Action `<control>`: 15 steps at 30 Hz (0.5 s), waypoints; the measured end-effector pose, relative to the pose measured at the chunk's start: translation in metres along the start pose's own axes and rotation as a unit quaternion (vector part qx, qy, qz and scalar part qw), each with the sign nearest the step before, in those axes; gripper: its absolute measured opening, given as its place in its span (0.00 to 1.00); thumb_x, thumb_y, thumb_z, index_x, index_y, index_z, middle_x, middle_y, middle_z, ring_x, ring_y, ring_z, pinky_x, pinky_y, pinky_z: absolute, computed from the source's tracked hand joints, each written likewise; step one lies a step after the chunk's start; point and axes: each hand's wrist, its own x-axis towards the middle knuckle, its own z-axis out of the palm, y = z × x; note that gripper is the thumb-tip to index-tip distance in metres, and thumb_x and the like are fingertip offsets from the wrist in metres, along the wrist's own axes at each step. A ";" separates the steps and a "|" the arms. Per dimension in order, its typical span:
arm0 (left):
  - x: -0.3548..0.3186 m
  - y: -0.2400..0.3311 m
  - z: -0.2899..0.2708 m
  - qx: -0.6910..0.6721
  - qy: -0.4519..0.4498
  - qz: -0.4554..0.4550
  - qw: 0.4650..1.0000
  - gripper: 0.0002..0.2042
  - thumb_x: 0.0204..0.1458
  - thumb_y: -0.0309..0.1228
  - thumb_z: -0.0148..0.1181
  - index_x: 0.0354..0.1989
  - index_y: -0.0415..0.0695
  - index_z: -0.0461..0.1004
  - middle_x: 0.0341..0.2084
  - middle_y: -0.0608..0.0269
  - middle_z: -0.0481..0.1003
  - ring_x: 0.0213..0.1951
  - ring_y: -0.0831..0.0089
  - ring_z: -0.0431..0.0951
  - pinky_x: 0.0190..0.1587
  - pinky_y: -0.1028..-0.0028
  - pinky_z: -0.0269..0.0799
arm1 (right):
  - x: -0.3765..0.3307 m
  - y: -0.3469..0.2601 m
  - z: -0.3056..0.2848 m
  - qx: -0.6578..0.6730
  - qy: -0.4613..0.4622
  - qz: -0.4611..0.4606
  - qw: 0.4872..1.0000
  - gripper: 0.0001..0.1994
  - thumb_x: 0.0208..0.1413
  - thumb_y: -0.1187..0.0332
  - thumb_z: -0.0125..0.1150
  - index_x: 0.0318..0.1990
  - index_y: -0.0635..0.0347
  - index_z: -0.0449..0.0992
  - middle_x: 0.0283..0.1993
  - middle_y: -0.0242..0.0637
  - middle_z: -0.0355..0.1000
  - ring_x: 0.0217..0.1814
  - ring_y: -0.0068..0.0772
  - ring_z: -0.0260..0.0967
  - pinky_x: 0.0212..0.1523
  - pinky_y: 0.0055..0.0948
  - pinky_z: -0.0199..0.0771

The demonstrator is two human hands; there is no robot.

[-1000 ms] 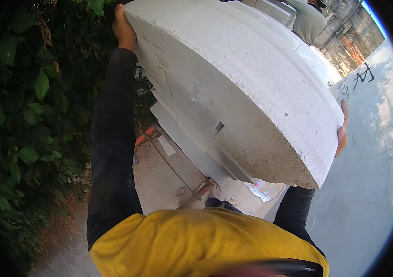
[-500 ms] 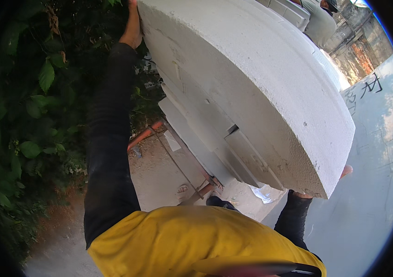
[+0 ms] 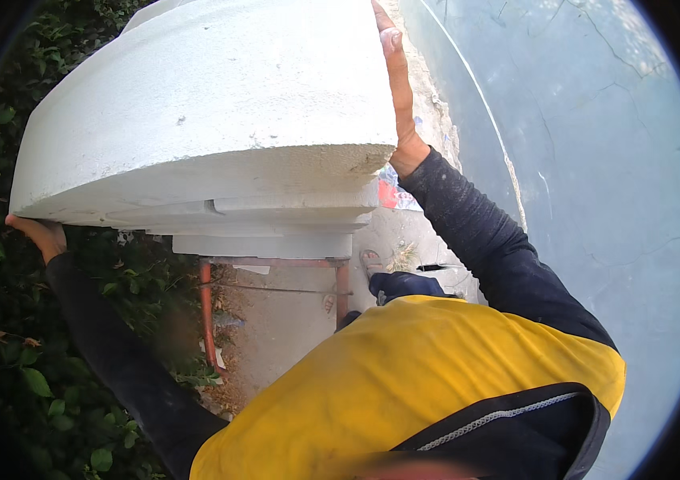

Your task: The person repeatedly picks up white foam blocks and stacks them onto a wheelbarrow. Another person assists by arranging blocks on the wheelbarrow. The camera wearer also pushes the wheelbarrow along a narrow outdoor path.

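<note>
While the big white moulded slab (image 3: 204,112) is carried up in front of the chest, clear of the ground, its long axis runs across the body from one hand to the other, and that is the relation everything hinges on. The left hand (image 3: 40,234) sits at the slab's far left end, tucked under the lower edge with the fingers curled beneath it, so that grip is closed on the slab from below. The right hand (image 3: 397,92) lies flat along the right end face, fingers stretched upward and the palm pressed to the rough side, so that grip is spread open but bearing hard against the slab rather than wrapped round it. The slab's broad smooth face is turned up and toward the camera, while its stepped, ledged underside faces down toward a rust-red metal frame (image 3: 272,280) that stands on the dirt ground (image 3: 288,328) just below and slightly beyond it. The two hands are about equally placed at opposite ends, neither nearer the middle. Green bushes (image 3: 12,344) crowd the left side close to the left arm, and a pale blue wall (image 3: 596,160) runs along the right, near the right elbow. A sandalled foot (image 3: 372,260) shows on the ground beside the frame's right leg.
</note>
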 end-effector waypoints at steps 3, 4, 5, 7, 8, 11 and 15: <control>-0.001 -0.004 0.000 -0.001 0.021 0.008 1.000 0.54 0.52 0.82 0.28 0.75 0.49 0.56 0.75 0.59 0.54 0.74 0.56 0.54 0.74 0.54 0.47 | 0.018 0.011 -0.005 0.239 0.029 0.157 0.958 0.37 0.76 0.43 0.32 0.76 0.69 0.50 0.77 0.48 0.54 0.79 0.40 0.49 0.79 0.38 0.44; -0.002 -0.008 0.000 -0.001 0.034 0.018 0.999 0.53 0.53 0.81 0.29 0.75 0.49 0.56 0.75 0.59 0.55 0.74 0.56 0.55 0.74 0.53 0.48 | 0.027 0.015 -0.005 0.326 -0.029 0.178 0.928 0.36 0.74 0.46 0.44 0.75 0.68 0.53 0.73 0.48 0.60 0.74 0.39 0.57 0.76 0.38 0.53; -0.003 -0.011 0.000 0.009 0.053 0.039 0.998 0.53 0.54 0.81 0.29 0.75 0.49 0.56 0.75 0.58 0.56 0.73 0.57 0.55 0.74 0.53 0.49 | 0.028 0.016 -0.005 0.311 -0.027 0.194 0.930 0.34 0.74 0.45 0.41 0.73 0.67 0.55 0.69 0.47 0.62 0.71 0.37 0.59 0.72 0.36 0.56; -0.005 -0.018 0.001 -0.003 0.088 0.040 0.995 0.52 0.56 0.79 0.30 0.75 0.46 0.56 0.73 0.57 0.59 0.71 0.56 0.60 0.73 0.55 0.52 | 0.029 0.016 -0.006 0.274 -0.022 0.223 0.935 0.32 0.74 0.44 0.37 0.68 0.65 0.61 0.63 0.44 0.67 0.65 0.33 0.65 0.66 0.33 0.64; -0.004 -0.020 0.002 -0.021 0.099 0.059 0.993 0.51 0.57 0.77 0.32 0.74 0.43 0.57 0.72 0.55 0.61 0.70 0.55 0.62 0.71 0.56 0.55 | 0.028 0.015 -0.005 0.252 -0.021 0.235 0.939 0.31 0.75 0.44 0.35 0.66 0.64 0.64 0.59 0.42 0.69 0.62 0.31 0.67 0.62 0.31 0.67; -0.002 -0.021 0.004 -0.062 0.103 0.073 0.990 0.50 0.59 0.74 0.35 0.73 0.38 0.58 0.69 0.52 0.64 0.67 0.55 0.66 0.69 0.58 0.59 | 0.014 0.007 -0.001 0.196 0.005 0.231 0.953 0.31 0.75 0.44 0.30 0.58 0.62 0.71 0.50 0.38 0.74 0.53 0.26 0.73 0.53 0.27 0.75; -0.002 -0.018 0.008 -0.045 0.139 0.032 0.989 0.49 0.60 0.73 0.37 0.72 0.37 0.59 0.68 0.51 0.65 0.66 0.55 0.67 0.68 0.58 0.61 | -0.003 -0.005 0.002 0.154 0.005 0.211 0.965 0.32 0.68 0.37 0.39 0.60 0.56 0.68 0.53 0.40 0.70 0.54 0.29 0.70 0.52 0.31 0.74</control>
